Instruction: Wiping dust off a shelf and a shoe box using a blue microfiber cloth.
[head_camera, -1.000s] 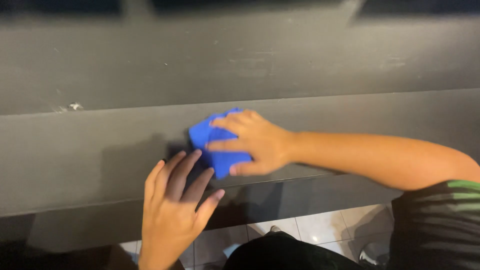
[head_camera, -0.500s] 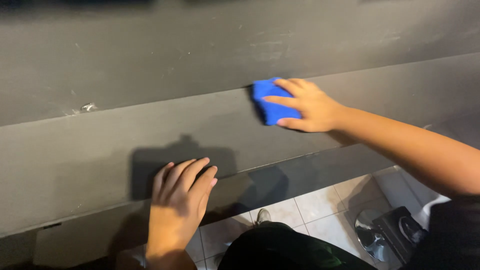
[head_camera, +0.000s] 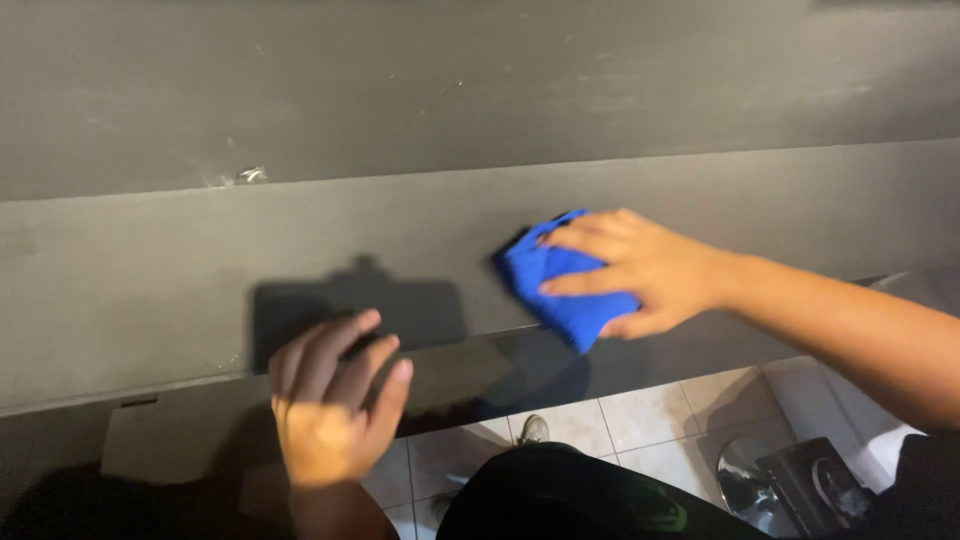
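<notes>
Swept the folded blue cloth (head_camera: 565, 285) back leftward along the dark grey ledge (head_camera: 150, 290), right hand (head_camera: 650, 275) pressing it flat-palmed, left hand (head_camera: 335, 405) open, bracing the front edge.

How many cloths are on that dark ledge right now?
1. The blue cloth lies near the ledge's front edge, pressed flat under the right hand. The left hand rests on the edge further left, with no cloth showing under it.
</notes>
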